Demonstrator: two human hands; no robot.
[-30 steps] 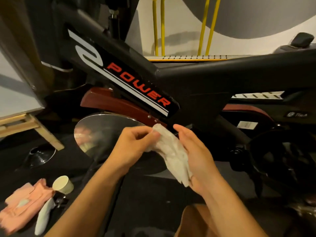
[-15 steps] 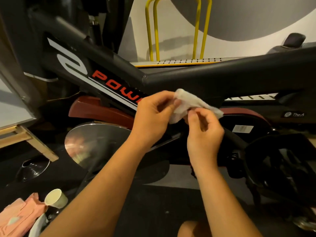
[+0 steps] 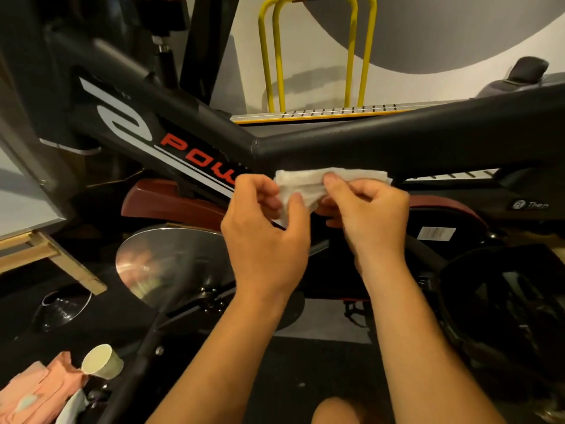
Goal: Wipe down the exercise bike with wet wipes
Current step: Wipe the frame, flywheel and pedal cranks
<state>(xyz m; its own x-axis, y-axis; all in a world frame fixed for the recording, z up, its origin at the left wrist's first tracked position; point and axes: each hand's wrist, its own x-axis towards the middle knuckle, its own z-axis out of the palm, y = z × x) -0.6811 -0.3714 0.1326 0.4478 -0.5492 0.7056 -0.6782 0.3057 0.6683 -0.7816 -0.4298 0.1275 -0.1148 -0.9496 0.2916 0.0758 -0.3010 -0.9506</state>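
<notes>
Pinching a crumpled white wet wipe [image 3: 301, 182] between left hand [image 3: 266, 240] and right hand [image 3: 371, 215], held up before the black exercise bike [image 3: 397, 139], just below the frame junction. Curled round its left end with left fingers [image 3: 263, 191] and thumb; curled over its right part with right fingers [image 3: 334, 182]. Touching the frame or not: cannot tell

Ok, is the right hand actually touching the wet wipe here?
Touching. The head view shows the right hand pinching the wet wipe along its top edge, with no gap, while the left hand grips the other end.
</notes>
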